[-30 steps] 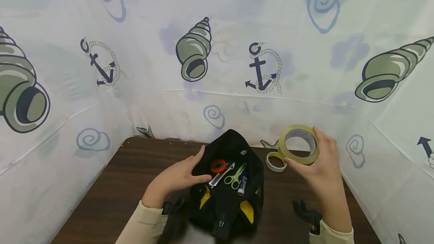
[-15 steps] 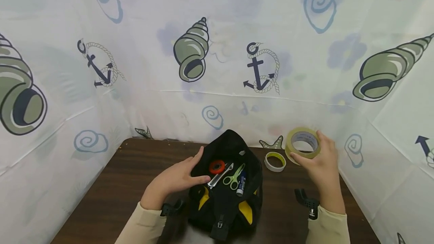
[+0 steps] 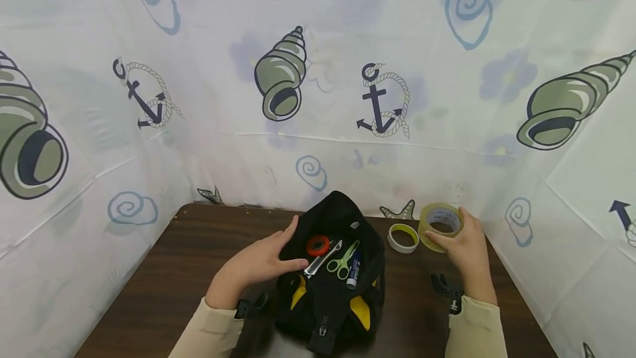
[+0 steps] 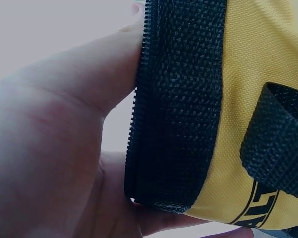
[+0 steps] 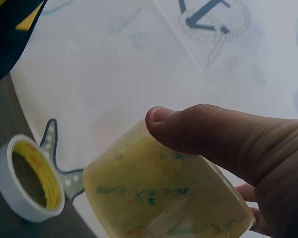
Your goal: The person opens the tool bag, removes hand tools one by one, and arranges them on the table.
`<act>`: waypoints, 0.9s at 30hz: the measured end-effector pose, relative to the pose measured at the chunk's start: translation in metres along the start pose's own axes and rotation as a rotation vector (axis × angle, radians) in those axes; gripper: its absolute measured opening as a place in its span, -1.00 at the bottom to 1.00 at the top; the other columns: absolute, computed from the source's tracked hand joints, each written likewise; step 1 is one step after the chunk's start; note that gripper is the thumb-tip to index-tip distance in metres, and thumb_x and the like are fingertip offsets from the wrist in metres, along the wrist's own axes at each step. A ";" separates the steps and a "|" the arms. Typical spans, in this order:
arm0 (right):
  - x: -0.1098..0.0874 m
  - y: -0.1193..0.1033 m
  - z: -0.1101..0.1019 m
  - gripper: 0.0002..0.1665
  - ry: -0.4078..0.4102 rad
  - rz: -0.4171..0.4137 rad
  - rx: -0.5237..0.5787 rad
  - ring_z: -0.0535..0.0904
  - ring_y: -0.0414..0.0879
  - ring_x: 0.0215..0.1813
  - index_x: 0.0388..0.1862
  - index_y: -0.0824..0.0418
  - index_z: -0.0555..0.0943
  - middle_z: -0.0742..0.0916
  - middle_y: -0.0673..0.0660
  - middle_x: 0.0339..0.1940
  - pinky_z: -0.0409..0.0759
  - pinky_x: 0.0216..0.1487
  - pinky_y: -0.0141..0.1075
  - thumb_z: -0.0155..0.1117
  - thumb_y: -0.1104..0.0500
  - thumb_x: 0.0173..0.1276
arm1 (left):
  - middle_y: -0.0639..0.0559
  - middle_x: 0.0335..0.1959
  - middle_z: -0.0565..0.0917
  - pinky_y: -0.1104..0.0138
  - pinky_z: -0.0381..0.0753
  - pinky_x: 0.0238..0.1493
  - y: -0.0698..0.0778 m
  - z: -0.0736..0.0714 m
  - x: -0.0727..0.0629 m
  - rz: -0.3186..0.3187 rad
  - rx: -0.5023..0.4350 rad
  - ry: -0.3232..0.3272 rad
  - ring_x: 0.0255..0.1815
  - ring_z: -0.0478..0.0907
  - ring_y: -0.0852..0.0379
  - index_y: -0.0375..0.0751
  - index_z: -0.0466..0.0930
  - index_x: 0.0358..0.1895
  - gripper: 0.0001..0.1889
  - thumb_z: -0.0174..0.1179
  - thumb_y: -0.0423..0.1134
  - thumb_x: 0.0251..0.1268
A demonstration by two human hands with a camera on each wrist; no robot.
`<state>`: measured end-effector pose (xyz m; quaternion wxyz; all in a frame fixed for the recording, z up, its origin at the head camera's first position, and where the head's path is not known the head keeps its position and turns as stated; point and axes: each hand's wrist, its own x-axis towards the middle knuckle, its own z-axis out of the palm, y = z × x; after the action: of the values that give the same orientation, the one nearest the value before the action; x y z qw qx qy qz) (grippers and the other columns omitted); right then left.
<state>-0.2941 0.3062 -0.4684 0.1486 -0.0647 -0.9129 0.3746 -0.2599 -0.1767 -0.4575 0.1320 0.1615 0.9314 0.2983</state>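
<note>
While the left hand (image 3: 258, 259) holds a black bag (image 3: 340, 209) by the left edge of its open mouth, thumb on one side and fingers on the other, the right hand (image 3: 468, 250) grips a wide roll of clear yellowish tape (image 5: 159, 193). That grip is spread broadly, thumb on the roll's near left, fingers round its right. The roll is at the back right of a dark wooden desk (image 3: 174, 275); whether it touches the desk cannot be told. Round, it has no long axis. Just to its left sits a smaller white tape roll (image 3: 403, 248), and beyond that, the bag. The right hand is nearer both rolls; the left is across the bag.
</note>
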 end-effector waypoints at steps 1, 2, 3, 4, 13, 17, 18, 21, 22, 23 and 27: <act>0.001 0.003 0.001 0.50 -0.005 0.010 0.003 0.32 0.54 0.57 0.80 0.41 0.02 0.35 0.62 0.61 0.33 0.54 0.48 0.79 -0.07 0.19 | -0.11 0.80 0.17 -0.34 0.28 0.66 0.000 0.000 0.000 0.001 -0.003 0.000 0.77 0.21 -0.27 0.37 -0.28 0.83 0.16 0.23 0.55 0.38; 0.002 0.006 0.001 0.50 -0.008 0.021 0.006 0.31 0.55 0.58 0.80 0.41 0.01 0.33 0.62 0.63 0.32 0.54 0.48 0.79 -0.08 0.19 | -0.10 0.80 0.17 -0.34 0.28 0.66 0.001 0.000 0.000 0.002 -0.004 0.001 0.77 0.21 -0.27 0.36 -0.28 0.83 0.16 0.23 0.55 0.38; 0.004 0.010 0.002 0.51 -0.009 0.025 0.008 0.30 0.55 0.59 0.80 0.41 0.01 0.32 0.62 0.64 0.31 0.55 0.49 0.78 -0.10 0.20 | -0.10 0.80 0.17 -0.33 0.28 0.66 0.001 0.001 0.001 0.002 -0.007 0.001 0.77 0.21 -0.27 0.37 -0.28 0.83 0.15 0.23 0.55 0.38; 0.005 0.013 0.003 0.51 -0.010 0.035 0.013 0.29 0.56 0.60 0.80 0.41 0.00 0.31 0.62 0.65 0.30 0.55 0.49 0.78 -0.10 0.21 | -0.10 0.80 0.17 -0.33 0.27 0.66 0.002 0.001 0.001 0.002 -0.010 0.001 0.78 0.21 -0.27 0.36 -0.28 0.83 0.15 0.23 0.55 0.38; 0.009 0.044 0.020 0.46 0.024 0.145 0.044 0.34 0.55 0.54 0.78 0.46 0.04 0.33 0.65 0.60 0.34 0.53 0.46 0.74 -0.13 0.24 | -0.11 0.81 0.16 -0.35 0.26 0.66 0.002 0.000 0.000 0.002 -0.006 -0.005 0.78 0.20 -0.29 0.34 -0.29 0.83 0.16 0.22 0.55 0.38; 0.011 0.054 0.031 0.44 0.015 0.175 0.044 0.36 0.54 0.50 0.74 0.51 0.09 0.35 0.66 0.56 0.36 0.51 0.42 0.73 -0.17 0.24 | -0.09 0.82 0.14 -0.34 0.26 0.67 0.000 -0.001 0.001 0.008 -0.004 -0.003 0.79 0.18 -0.27 0.35 -0.30 0.83 0.16 0.21 0.56 0.38; 0.012 0.057 0.035 0.43 0.013 0.176 0.040 0.36 0.54 0.50 0.73 0.52 0.12 0.35 0.66 0.56 0.36 0.52 0.41 0.73 -0.18 0.23 | -0.09 0.82 0.13 -0.34 0.26 0.67 0.000 -0.001 0.001 0.009 -0.005 -0.003 0.79 0.18 -0.27 0.35 -0.30 0.83 0.16 0.21 0.56 0.38; 0.013 0.068 0.046 0.38 0.027 0.164 0.058 0.35 0.53 0.51 0.68 0.56 0.19 0.34 0.66 0.56 0.33 0.56 0.40 0.74 -0.15 0.23 | -0.08 0.82 0.12 -0.33 0.27 0.66 -0.001 0.000 0.002 0.008 -0.002 -0.003 0.79 0.18 -0.26 0.35 -0.30 0.82 0.17 0.21 0.57 0.38; 0.013 0.071 0.051 0.35 0.044 0.155 0.069 0.35 0.53 0.51 0.67 0.56 0.22 0.35 0.65 0.55 0.33 0.56 0.40 0.75 -0.13 0.22 | -0.08 0.82 0.12 -0.33 0.28 0.66 -0.001 0.000 0.002 0.007 -0.001 -0.002 0.79 0.18 -0.26 0.36 -0.30 0.82 0.17 0.21 0.58 0.37; 0.014 0.076 0.055 0.31 0.068 0.145 0.084 0.35 0.52 0.50 0.65 0.56 0.25 0.36 0.64 0.54 0.33 0.56 0.40 0.76 -0.09 0.21 | -0.07 0.82 0.12 -0.33 0.27 0.67 -0.001 0.000 0.002 0.006 -0.004 -0.002 0.79 0.18 -0.26 0.37 -0.30 0.82 0.17 0.21 0.58 0.37; 0.013 0.092 0.074 0.22 0.157 0.102 0.155 0.34 0.45 0.53 0.65 0.48 0.31 0.36 0.56 0.55 0.31 0.59 0.38 0.76 -0.02 0.23 | -0.07 0.82 0.12 -0.33 0.26 0.67 0.000 0.001 0.001 0.005 -0.013 -0.008 0.79 0.18 -0.26 0.38 -0.30 0.82 0.16 0.22 0.57 0.36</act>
<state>-0.3295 0.3252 -0.5800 0.2050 -0.1284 -0.8624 0.4446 -0.2606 -0.1758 -0.4582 0.1358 0.1640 0.9285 0.3042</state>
